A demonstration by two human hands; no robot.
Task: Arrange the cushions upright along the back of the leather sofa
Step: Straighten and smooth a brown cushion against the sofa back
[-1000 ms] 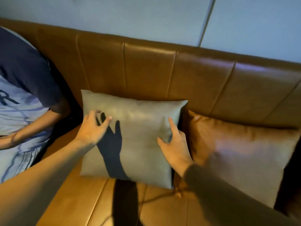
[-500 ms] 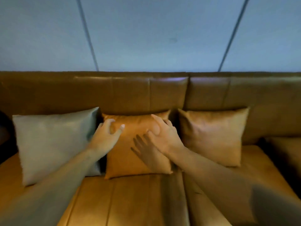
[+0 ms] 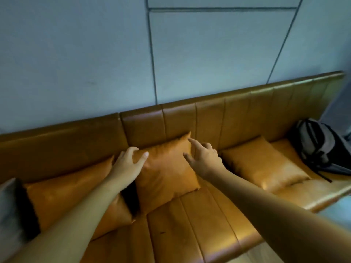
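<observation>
Cushions are the business of this step, and the middle orange cushion (image 3: 167,168) is the one in hand: it leans against the backrest (image 3: 209,118) of the leather sofa (image 3: 190,224), its lower edge on the seat, one corner pointing up so it sits slightly turned. The left hand (image 3: 127,168) rests at its upper left edge, its grip apart, fingers spread and curled over the rim without clamping. The right hand (image 3: 205,158) hovers at the upper right corner, its grip likewise apart, forefinger stretched toward the corner; whether it touches the leather I cannot tell.

To do this well, I judge both hands should press the top corners level against the backrest and square the lower edge along the seat crease, so the cushion stands straight rather than cocked.

To the left, a larger orange cushion (image 3: 62,196) leans upright, just beside the middle one and partly hidden by the left forearm. At the far left edge a grey cushion (image 3: 9,215) shows, blurred. To the right, well apart, a third orange cushion (image 3: 266,166) lies slumped, more flat than upright; it likely needs standing up next. Beyond it a dark backpack (image 3: 319,147) sits on the seat against the backrest and may crowd that end. Nothing blocks the hands.
</observation>
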